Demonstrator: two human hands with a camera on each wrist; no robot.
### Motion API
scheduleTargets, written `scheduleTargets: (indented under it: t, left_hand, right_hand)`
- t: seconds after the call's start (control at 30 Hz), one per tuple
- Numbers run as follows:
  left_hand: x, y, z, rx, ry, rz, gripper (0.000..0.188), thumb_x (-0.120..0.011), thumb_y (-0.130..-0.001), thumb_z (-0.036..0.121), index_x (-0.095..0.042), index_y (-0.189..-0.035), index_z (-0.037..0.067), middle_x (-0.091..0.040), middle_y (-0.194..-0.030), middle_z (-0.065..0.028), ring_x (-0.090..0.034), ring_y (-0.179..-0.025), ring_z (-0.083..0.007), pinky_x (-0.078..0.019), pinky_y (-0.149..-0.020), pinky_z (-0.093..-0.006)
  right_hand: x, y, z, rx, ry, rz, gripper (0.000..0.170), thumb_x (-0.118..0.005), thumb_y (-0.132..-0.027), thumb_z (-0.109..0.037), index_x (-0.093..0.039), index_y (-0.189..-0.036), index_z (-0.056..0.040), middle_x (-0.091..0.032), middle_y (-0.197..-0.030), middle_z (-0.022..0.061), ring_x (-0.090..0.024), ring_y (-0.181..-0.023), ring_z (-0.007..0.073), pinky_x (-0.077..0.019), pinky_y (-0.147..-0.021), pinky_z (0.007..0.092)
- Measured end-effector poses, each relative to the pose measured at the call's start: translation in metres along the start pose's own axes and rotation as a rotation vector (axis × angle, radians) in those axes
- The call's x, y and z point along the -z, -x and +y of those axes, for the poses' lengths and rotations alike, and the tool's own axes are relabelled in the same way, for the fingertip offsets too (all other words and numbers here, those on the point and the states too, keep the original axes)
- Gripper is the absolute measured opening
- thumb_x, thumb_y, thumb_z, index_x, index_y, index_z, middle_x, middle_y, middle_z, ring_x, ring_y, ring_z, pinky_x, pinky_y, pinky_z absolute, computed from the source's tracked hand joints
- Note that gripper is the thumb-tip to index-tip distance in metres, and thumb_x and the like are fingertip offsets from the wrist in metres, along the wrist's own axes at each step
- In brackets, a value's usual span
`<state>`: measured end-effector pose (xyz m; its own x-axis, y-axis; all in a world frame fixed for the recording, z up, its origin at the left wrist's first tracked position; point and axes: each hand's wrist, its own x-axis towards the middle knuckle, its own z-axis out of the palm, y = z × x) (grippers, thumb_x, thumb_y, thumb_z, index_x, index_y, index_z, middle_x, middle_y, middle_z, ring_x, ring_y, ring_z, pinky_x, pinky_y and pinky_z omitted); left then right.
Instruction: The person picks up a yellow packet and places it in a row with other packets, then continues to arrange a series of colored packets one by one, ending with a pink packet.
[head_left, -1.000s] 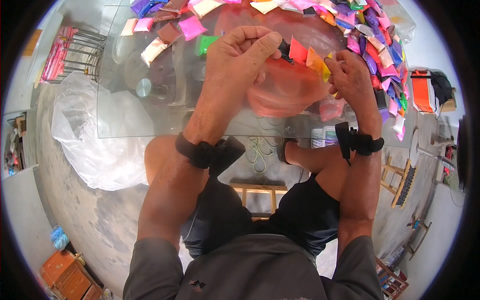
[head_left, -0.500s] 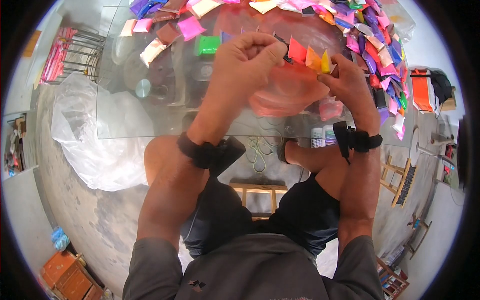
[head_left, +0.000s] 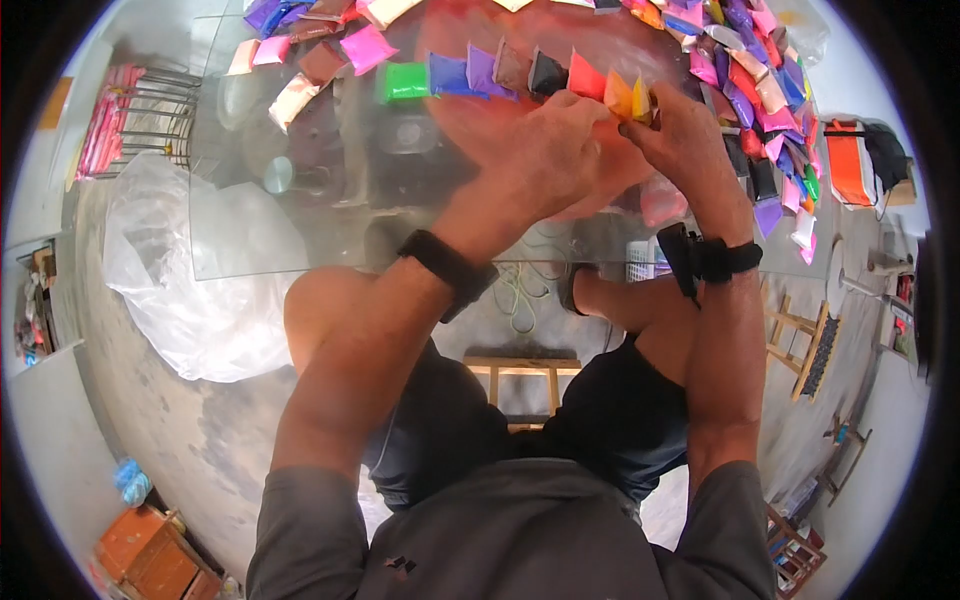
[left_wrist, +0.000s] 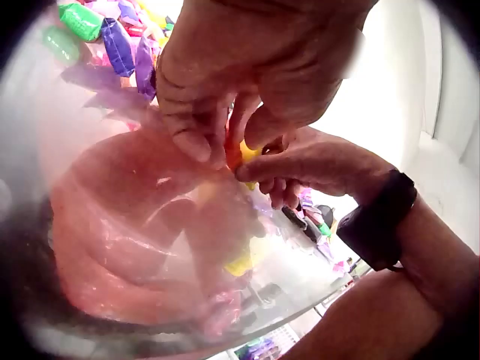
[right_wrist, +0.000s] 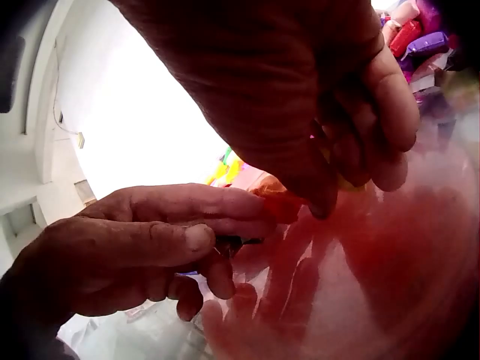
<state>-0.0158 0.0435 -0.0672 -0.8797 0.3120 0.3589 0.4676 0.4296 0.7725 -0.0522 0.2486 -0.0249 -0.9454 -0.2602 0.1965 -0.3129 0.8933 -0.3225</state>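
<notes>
On the glass table [head_left: 330,225], a row of packets includes green [head_left: 406,82], blue [head_left: 452,75], purple [head_left: 486,70], brown [head_left: 511,68], black [head_left: 547,74], red [head_left: 586,75], orange [head_left: 618,96] and yellow [head_left: 640,98] ones. The left hand [head_left: 540,155] is just below the red and orange packets; in the right wrist view the left hand [right_wrist: 142,251] has extended fingers touching the red packet [right_wrist: 281,206]. At the row's right end, the right hand [head_left: 685,135] pinches the yellow packet, seen between its fingertips in the left wrist view. Fingers partly hide the contact points.
Many colourful packets [head_left: 770,110] are piled along the table's right side, others at its far edge. A reddish translucent plastic bag [left_wrist: 127,247] shows under the hands. A clear plastic bag [head_left: 190,290] hangs at the left; a wooden stool [head_left: 522,375] stands below.
The left hand has moved right and down from beside the black packet to the red and orange ones, uncovering the row's left part. The right hand has shifted slightly at the yellow packet.
</notes>
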Motion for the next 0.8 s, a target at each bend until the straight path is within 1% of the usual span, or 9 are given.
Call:
scheduleTargets:
  t: [0.07, 0.2, 0.37, 0.5, 0.57, 0.7, 0.8]
  left_hand:
    - [0.002, -0.002, 0.001, -0.045, -0.020, 0.008, 0.034, -0.059, -0.090, 0.006, -0.067, -0.122, 0.000, -0.068, -0.119, -0.0212, -0.066, -0.110, -0.0373, -0.0521, -0.097, -0.0428]
    - [-0.001, -0.005, -0.004, -0.028, -0.034, -0.007, 0.034, -0.059, -0.090, 0.007, -0.067, -0.122, 0.001, -0.068, -0.119, -0.0207, -0.066, -0.112, -0.0374, -0.0519, -0.098, -0.0429]
    - [-0.003, -0.006, -0.004, 0.024, -0.017, -0.002, 0.035, -0.058, -0.089, 0.007, -0.068, -0.123, 0.003, -0.069, -0.117, -0.0195, -0.067, -0.108, -0.0359, -0.0525, -0.094, -0.0417]
    - [-0.002, -0.006, -0.001, 0.014, -0.061, 0.019, 0.034, -0.058, -0.089, 0.007, -0.068, -0.121, 0.003, -0.069, -0.115, -0.0187, -0.068, -0.105, -0.0353, -0.0530, -0.090, -0.0408]
    - [-0.003, -0.007, -0.003, -0.019, -0.081, 0.039, 0.033, -0.059, -0.088, 0.007, -0.068, -0.120, 0.003, -0.069, -0.112, -0.0183, -0.068, -0.103, -0.0351, -0.0534, -0.087, -0.0403]
    - [-0.002, -0.007, -0.001, -0.035, -0.104, 0.048, 0.034, -0.059, -0.088, 0.007, -0.068, -0.120, 0.003, -0.069, -0.112, -0.0182, -0.068, -0.101, -0.0349, -0.0537, -0.086, -0.0398]
    - [-0.002, -0.006, -0.002, -0.052, -0.106, 0.037, 0.034, -0.059, -0.089, 0.007, -0.067, -0.121, 0.003, -0.069, -0.112, -0.0182, -0.068, -0.101, -0.0355, -0.0537, -0.086, -0.0404]
  right_hand:
    - [-0.001, -0.001, 0.002, 0.027, 0.002, 0.001, 0.034, -0.077, -0.083, -0.027, -0.063, -0.097, -0.0004, -0.069, -0.090, 0.0267, -0.066, -0.088, 0.0490, -0.0518, -0.074, 0.0545]
    - [-0.001, -0.005, 0.004, 0.043, -0.002, -0.008, 0.033, -0.077, -0.083, -0.026, -0.062, -0.098, -0.0003, -0.068, -0.090, 0.0265, -0.065, -0.088, 0.0489, -0.0513, -0.074, 0.0548]
    - [-0.006, -0.008, 0.005, 0.054, -0.025, 0.033, 0.032, -0.078, -0.082, -0.024, -0.060, -0.096, 0.0003, -0.067, -0.091, 0.0264, -0.064, -0.090, 0.0488, -0.0511, -0.074, 0.0546]
    - [-0.003, -0.012, 0.001, 0.026, -0.003, 0.009, 0.032, -0.078, -0.083, -0.024, -0.060, -0.096, 0.0000, -0.067, -0.091, 0.0266, -0.063, -0.091, 0.0492, -0.0511, -0.075, 0.0549]
    - [-0.004, -0.014, 0.001, 0.024, 0.002, -0.007, 0.032, -0.077, -0.083, -0.023, -0.059, -0.096, 0.0000, -0.067, -0.092, 0.0267, -0.063, -0.091, 0.0493, -0.0511, -0.075, 0.0553]
    - [-0.004, -0.014, 0.001, 0.041, -0.015, 0.023, 0.033, -0.078, -0.083, -0.023, -0.059, -0.095, 0.0001, -0.067, -0.093, 0.0267, -0.063, -0.092, 0.0493, -0.0511, -0.075, 0.0554]
    - [-0.002, -0.013, -0.001, 0.017, -0.056, -0.004, 0.032, -0.077, -0.083, -0.023, -0.058, -0.095, 0.0000, -0.067, -0.094, 0.0269, -0.063, -0.092, 0.0495, -0.0510, -0.075, 0.0555]
